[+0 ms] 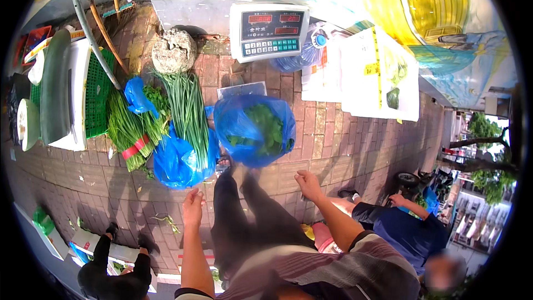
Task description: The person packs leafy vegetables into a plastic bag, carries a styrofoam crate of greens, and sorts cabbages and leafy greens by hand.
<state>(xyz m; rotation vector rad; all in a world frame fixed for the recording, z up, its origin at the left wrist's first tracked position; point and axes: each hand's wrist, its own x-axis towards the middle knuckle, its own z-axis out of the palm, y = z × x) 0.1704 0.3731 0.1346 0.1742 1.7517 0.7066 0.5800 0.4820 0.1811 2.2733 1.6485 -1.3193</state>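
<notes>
Before me a blue plastic bag (227, 133) filled with leafy greens (264, 127) is near my feet, slightly blurred. It covers part of a flat grey plate (243, 89); whether it rests on that plate cannot be told. My left hand (193, 208), fingers loosely curled and nothing seen in it, hangs below a second blue bag (177, 160) under long green scallions or chives (189, 108). My right hand (309, 185) is held below and right of the bag of greens, apart from it, its fingers curled in with nothing visible in them.
A digital price scale (270, 31) stands by the wall, beside a large water bottle (287, 60) and white boxes (379, 75). Left are a concrete block (174, 52), bundled greens (131, 133), a green crate (100, 96) and a winter melon (56, 87). People (408, 229) are nearby.
</notes>
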